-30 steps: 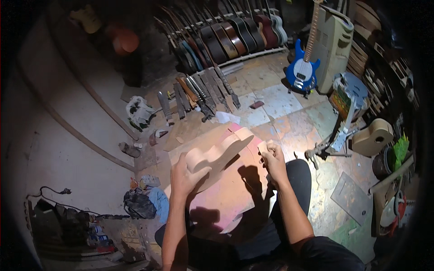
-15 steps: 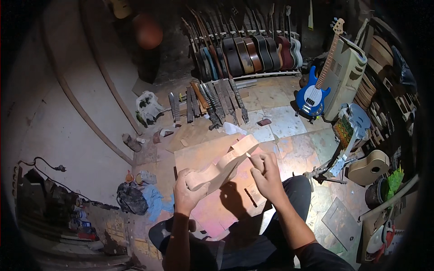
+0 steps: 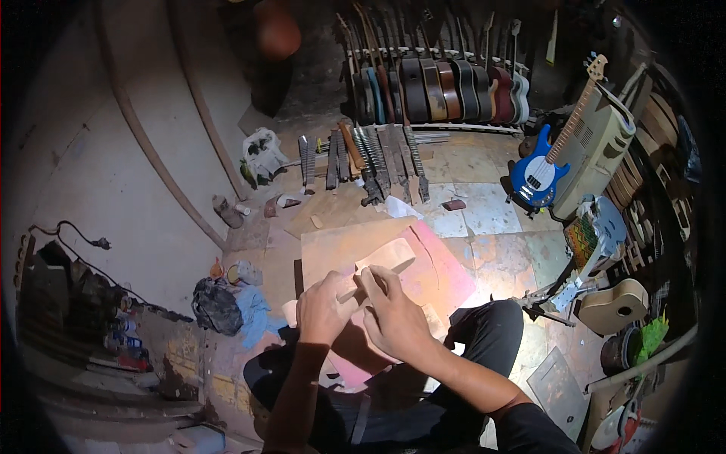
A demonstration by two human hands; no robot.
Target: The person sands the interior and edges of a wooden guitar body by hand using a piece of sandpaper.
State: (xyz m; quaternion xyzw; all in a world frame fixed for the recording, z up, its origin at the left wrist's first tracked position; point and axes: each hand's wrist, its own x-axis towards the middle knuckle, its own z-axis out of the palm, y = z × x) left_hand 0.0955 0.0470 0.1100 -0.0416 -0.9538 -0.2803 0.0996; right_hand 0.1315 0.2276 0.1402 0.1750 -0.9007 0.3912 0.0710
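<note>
A pale, curved wooden block (image 3: 389,255), with scooped edges, is held over my lap. My left hand (image 3: 324,309) is closed around it, and one end of the block shows beyond the left side of that hand. My right hand (image 3: 395,316) is closed, its fingertips pressed to the block's near edge close to my left fingers. Whether something small sits in those right fingers is hidden. Below lies a flat board (image 3: 344,240), tan on one side and pink towards the right, with another pale piece of wood (image 3: 435,321) partly behind my right hand.
Several guitar necks (image 3: 368,155) lie on the floor ahead, before a rack of guitars (image 3: 446,91). A blue bass guitar (image 3: 535,172) stands at the right. Further right is an unfinished guitar body (image 3: 614,305). Beside the left wall sit a black bag (image 3: 217,305) and blue cloth (image 3: 255,314).
Both hands and the block have come lower and closer to me. My right hand has moved left along the block, next to my left hand. The view has shifted slightly.
</note>
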